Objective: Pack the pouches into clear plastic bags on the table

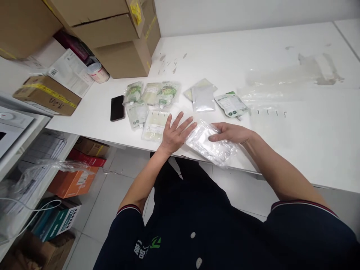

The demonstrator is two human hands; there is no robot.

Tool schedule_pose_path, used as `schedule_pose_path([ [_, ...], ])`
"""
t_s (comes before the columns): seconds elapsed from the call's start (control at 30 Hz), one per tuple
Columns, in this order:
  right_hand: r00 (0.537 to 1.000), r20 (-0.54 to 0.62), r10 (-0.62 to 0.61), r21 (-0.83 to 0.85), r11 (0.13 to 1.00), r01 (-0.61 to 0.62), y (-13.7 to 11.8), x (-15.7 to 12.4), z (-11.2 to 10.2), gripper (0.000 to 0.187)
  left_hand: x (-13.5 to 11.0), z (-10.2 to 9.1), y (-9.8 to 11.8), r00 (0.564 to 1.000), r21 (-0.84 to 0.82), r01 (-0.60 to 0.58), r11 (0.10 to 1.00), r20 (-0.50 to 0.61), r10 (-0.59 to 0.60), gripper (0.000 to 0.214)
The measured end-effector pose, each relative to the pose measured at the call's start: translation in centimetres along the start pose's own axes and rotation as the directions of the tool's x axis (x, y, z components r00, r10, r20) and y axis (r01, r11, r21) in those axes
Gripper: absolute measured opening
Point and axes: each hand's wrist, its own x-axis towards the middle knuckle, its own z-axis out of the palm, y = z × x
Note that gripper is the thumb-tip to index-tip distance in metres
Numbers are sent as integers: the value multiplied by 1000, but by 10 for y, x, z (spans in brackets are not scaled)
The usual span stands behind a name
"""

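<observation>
On the head view I note the clear plastic packet [211, 147] nearside of the flat silver pouch [203, 99], long axis slanting rightward toward the wearer. The right hand [229, 133], nearer, pinches it; the left hand [177, 133], fingers spread, grips nothing, contact unclear.

Before me stretches a white worktop [317, 150], its far edge meeting a plain pale wall [239, 15]. A dark seam [345, 41] cuts across near the far right corner. By the near left corner I see white shelving [28, 140]; below the near edge lies my floor of large pale tiles [118, 165], under soft, whitish light.
</observation>
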Motion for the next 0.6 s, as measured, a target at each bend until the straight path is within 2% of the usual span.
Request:
schedule_pose_path([
  [0.07,997,-36,-70,44,996,72,3,3,9,45,1,2,9,986,-251,144,957,-45,-160,31],
  [0.1,989,-89,-118,58,991,123,5,6,14,45,0,3,15,964,-403,227,886,-37,-264,31],
  [0.13,974,-158,-162,63,983,174,7,9,19,45,0,4,20,930,-558,308,771,4,-369,32],
  [0.2,925,-309,-222,46,968,248,10,15,27,42,-2,3,29,845,-792,438,425,200,-496,34],
  [0.27,865,-436,-248,11,960,280,12,20,32,44,-3,-1,31,783,-856,509,91,417,-462,39],
  [0.3,848,-468,-249,-3,960,280,12,22,32,47,-4,-4,30,771,-852,524,-21,485,-412,43],
  [0.37,856,-469,-219,-15,971,240,10,27,32,47,-4,-9,26,782,-847,514,-131,526,-333,53],
  [0.43,877,-452,-160,-18,985,171,6,37,29,40,-3,-10,23,786,-856,497,-143,513,-344,59],
  [0.47,866,-480,-142,-39,989,140,4,44,26,36,-3,-10,22,769,-860,497,-115,499,-400,59],
  [0.5,831,-539,-140,-77,990,117,1,53,23,34,-3,-8,23,740,-860,507,-54,467,-483,58],
  [0.53,779,-608,-154,-127,987,96,-2,64,19,33,-4,-6,25,706,-850,524,49,401,-584,57],
  [0.57,725,-667,-171,-179,982,67,-6,77,16,33,-5,-4,28,683,-819,539,196,289,-670,57],
  [0.6,679,-711,-184,-226,974,28,-9,91,12,33,-7,-1,31,688,-748,547,376,146,-711,57],
])
